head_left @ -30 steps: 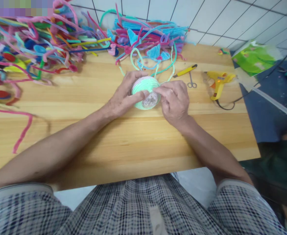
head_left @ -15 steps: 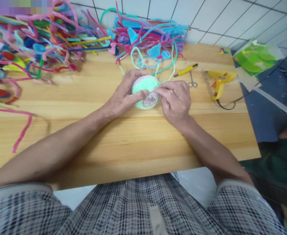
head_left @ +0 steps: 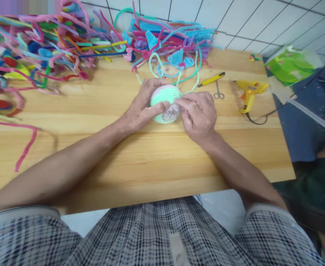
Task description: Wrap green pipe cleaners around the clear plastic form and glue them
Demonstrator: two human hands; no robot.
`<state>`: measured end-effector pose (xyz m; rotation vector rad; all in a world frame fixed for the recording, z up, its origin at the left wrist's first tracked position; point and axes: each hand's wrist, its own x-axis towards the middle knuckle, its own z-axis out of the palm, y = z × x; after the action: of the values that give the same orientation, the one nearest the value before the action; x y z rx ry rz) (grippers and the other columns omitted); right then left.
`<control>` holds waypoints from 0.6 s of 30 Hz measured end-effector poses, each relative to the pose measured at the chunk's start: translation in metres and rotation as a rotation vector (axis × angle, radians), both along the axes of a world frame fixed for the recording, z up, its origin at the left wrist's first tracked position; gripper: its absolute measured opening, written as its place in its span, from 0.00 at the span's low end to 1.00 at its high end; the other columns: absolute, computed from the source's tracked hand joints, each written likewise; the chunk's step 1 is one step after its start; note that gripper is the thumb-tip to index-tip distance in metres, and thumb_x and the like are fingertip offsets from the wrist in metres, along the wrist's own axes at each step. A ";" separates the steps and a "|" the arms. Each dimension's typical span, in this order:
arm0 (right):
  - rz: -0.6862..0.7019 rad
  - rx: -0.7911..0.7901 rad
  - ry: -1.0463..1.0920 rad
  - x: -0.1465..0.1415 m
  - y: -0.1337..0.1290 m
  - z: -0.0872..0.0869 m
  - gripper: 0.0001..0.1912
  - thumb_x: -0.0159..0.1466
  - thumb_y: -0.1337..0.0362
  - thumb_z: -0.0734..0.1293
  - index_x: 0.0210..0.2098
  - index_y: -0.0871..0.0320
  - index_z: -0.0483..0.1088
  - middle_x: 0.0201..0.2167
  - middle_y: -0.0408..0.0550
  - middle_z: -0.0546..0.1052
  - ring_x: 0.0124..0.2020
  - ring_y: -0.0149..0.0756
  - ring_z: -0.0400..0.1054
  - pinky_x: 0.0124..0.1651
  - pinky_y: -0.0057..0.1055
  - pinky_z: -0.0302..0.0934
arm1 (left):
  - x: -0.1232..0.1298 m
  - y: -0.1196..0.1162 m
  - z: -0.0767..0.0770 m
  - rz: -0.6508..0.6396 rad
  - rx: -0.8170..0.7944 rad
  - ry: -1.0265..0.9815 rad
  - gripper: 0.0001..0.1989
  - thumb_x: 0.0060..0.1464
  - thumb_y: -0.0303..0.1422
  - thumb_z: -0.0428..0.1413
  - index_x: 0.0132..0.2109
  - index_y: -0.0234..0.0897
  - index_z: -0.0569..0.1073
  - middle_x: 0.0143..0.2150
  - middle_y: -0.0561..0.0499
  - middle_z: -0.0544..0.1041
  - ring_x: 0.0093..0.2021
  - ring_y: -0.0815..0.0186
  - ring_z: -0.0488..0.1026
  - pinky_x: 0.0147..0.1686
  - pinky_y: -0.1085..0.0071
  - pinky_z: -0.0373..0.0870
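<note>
Here you are with one round ball (head_left: 162, 96) between your hands, over the middle of the table (head_left: 151, 159), and it's wrapped in soft, fuzzy mint strands, lined up side by side, with pale lilac along the far edge. One roundish patch (head_left: 170, 112), greyish white and crinkled, shows on the side nearest you. Your left hand (head_left: 143, 107) cups the ball, thumb spread from the fingers and laid over the mint, its tip by the patch. Your right hand (head_left: 199, 114) has thumb and forefinger pressed together at the ball's right side; whether they pinch a strand, you can't tell from here. Beyond, fuzzy stems (head_left: 48, 55) in pink, blue, green and yellow tangle, too many to count, beside a bundle (head_left: 179, 35) of blue and magenta ones, with at least three flat, ribbed blue pieces (head_left: 175, 58) among them. Over to the right, count one slim yellow knife (head_left: 212, 79), one pair of metal scissors (head_left: 218, 95) and one yellow plastic glue gun (head_left: 249, 94) with a dark cord, all on smooth, pale-grained wood, and past them one shiny green bag (head_left: 294, 68).
</note>
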<state>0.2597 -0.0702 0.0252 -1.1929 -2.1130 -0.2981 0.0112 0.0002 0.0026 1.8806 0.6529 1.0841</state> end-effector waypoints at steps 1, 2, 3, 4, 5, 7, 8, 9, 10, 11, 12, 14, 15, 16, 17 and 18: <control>-0.006 -0.041 -0.009 -0.001 -0.002 0.002 0.19 0.84 0.62 0.61 0.65 0.43 0.80 0.54 0.50 0.85 0.57 0.47 0.79 0.63 0.51 0.74 | 0.000 0.000 0.001 0.005 -0.007 0.002 0.35 0.69 0.64 0.65 0.71 0.50 0.73 0.70 0.45 0.78 0.73 0.44 0.75 0.80 0.37 0.70; -0.009 -0.068 -0.020 -0.002 -0.003 0.004 0.19 0.84 0.63 0.62 0.65 0.43 0.80 0.54 0.51 0.85 0.58 0.48 0.79 0.64 0.51 0.74 | 0.000 -0.001 0.001 0.013 -0.013 0.002 0.35 0.69 0.65 0.64 0.71 0.50 0.74 0.70 0.44 0.78 0.74 0.43 0.74 0.81 0.38 0.69; -0.010 -0.080 -0.030 -0.002 -0.005 0.005 0.19 0.84 0.63 0.62 0.66 0.44 0.80 0.54 0.51 0.84 0.58 0.48 0.79 0.64 0.51 0.73 | 0.000 -0.002 0.002 0.019 -0.015 0.004 0.35 0.69 0.65 0.63 0.71 0.50 0.74 0.71 0.43 0.78 0.75 0.43 0.74 0.81 0.38 0.69; -0.013 -0.083 -0.038 -0.003 -0.006 0.006 0.19 0.83 0.64 0.63 0.67 0.44 0.79 0.54 0.51 0.84 0.58 0.48 0.79 0.64 0.51 0.73 | 0.000 -0.002 0.002 0.021 -0.014 0.005 0.35 0.70 0.65 0.63 0.71 0.49 0.74 0.71 0.43 0.77 0.75 0.43 0.74 0.81 0.38 0.69; -0.014 -0.078 -0.040 -0.004 -0.006 0.006 0.20 0.83 0.65 0.63 0.67 0.44 0.79 0.55 0.52 0.84 0.58 0.48 0.79 0.64 0.51 0.73 | 0.000 -0.002 0.002 0.019 -0.010 0.006 0.35 0.69 0.65 0.63 0.71 0.49 0.74 0.71 0.43 0.77 0.75 0.43 0.74 0.82 0.38 0.69; 0.011 -0.031 -0.020 -0.004 -0.006 0.005 0.21 0.83 0.65 0.62 0.69 0.44 0.78 0.56 0.51 0.83 0.57 0.48 0.79 0.63 0.52 0.74 | 0.000 -0.001 0.001 0.014 0.002 0.008 0.35 0.70 0.65 0.63 0.71 0.49 0.74 0.71 0.43 0.77 0.76 0.43 0.74 0.82 0.39 0.68; 0.034 0.005 -0.005 -0.004 -0.006 0.004 0.22 0.83 0.65 0.62 0.70 0.45 0.77 0.57 0.51 0.83 0.57 0.48 0.79 0.62 0.52 0.74 | 0.000 0.000 0.000 0.016 0.007 0.010 0.35 0.70 0.64 0.63 0.71 0.49 0.74 0.71 0.43 0.77 0.76 0.44 0.74 0.82 0.39 0.69; 0.053 0.039 0.004 -0.004 -0.005 0.003 0.22 0.83 0.65 0.61 0.70 0.45 0.77 0.57 0.51 0.83 0.56 0.47 0.79 0.61 0.52 0.74 | -0.001 0.000 0.000 0.022 0.011 0.013 0.34 0.70 0.64 0.63 0.71 0.49 0.74 0.72 0.43 0.78 0.76 0.44 0.74 0.82 0.39 0.69; 0.058 0.065 0.005 -0.004 -0.005 0.002 0.22 0.84 0.64 0.60 0.70 0.47 0.77 0.57 0.51 0.83 0.56 0.47 0.79 0.61 0.51 0.75 | -0.001 0.001 -0.001 0.029 0.014 0.017 0.34 0.71 0.63 0.63 0.71 0.50 0.73 0.72 0.43 0.78 0.76 0.44 0.74 0.81 0.40 0.70; 0.054 0.081 -0.001 -0.005 -0.006 0.001 0.22 0.84 0.63 0.59 0.70 0.48 0.77 0.57 0.52 0.84 0.57 0.47 0.79 0.60 0.51 0.75 | -0.001 0.001 -0.001 0.035 0.017 0.020 0.33 0.71 0.62 0.63 0.71 0.50 0.73 0.72 0.43 0.78 0.76 0.44 0.74 0.81 0.41 0.71; 0.047 0.085 -0.007 -0.005 -0.006 0.001 0.22 0.84 0.61 0.59 0.71 0.49 0.77 0.57 0.53 0.84 0.57 0.48 0.79 0.61 0.51 0.75 | -0.001 0.000 -0.001 0.038 0.018 0.021 0.33 0.71 0.62 0.63 0.71 0.50 0.73 0.72 0.43 0.78 0.75 0.44 0.74 0.80 0.41 0.72; 0.046 0.072 -0.004 -0.007 -0.008 0.003 0.23 0.85 0.57 0.59 0.72 0.51 0.75 0.59 0.55 0.84 0.58 0.49 0.79 0.63 0.52 0.75 | -0.001 -0.001 0.000 0.033 0.019 0.019 0.32 0.71 0.62 0.63 0.71 0.51 0.74 0.72 0.44 0.78 0.75 0.44 0.74 0.80 0.42 0.71; 0.049 0.064 0.002 -0.007 -0.009 0.004 0.23 0.85 0.56 0.59 0.72 0.50 0.75 0.60 0.55 0.84 0.59 0.50 0.79 0.64 0.53 0.75 | -0.001 -0.002 0.001 0.031 0.017 0.015 0.32 0.71 0.61 0.63 0.71 0.51 0.74 0.72 0.44 0.78 0.75 0.44 0.75 0.81 0.41 0.71; 0.053 0.065 0.006 -0.008 -0.010 0.004 0.23 0.85 0.55 0.59 0.72 0.49 0.75 0.61 0.54 0.84 0.59 0.50 0.79 0.64 0.53 0.75 | 0.000 -0.002 0.002 0.031 0.014 0.010 0.32 0.71 0.61 0.64 0.71 0.51 0.75 0.72 0.44 0.78 0.75 0.44 0.75 0.81 0.41 0.70; 0.057 0.071 0.005 -0.008 -0.010 0.005 0.22 0.85 0.55 0.59 0.72 0.48 0.75 0.61 0.54 0.84 0.59 0.50 0.80 0.64 0.53 0.76 | 0.000 -0.003 0.003 0.031 0.010 0.007 0.32 0.71 0.61 0.64 0.70 0.51 0.75 0.71 0.44 0.78 0.75 0.44 0.75 0.81 0.40 0.70; 0.056 0.074 -0.002 -0.008 -0.011 0.005 0.22 0.84 0.56 0.60 0.71 0.47 0.75 0.61 0.53 0.84 0.59 0.50 0.80 0.64 0.53 0.76 | 0.000 -0.004 0.004 0.031 0.006 0.004 0.31 0.71 0.61 0.64 0.70 0.51 0.75 0.71 0.44 0.79 0.75 0.43 0.75 0.82 0.40 0.69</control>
<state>0.2517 -0.0810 0.0298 -1.0896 -2.1144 -0.3493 0.0111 -0.0033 0.0062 1.8836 0.6838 1.1036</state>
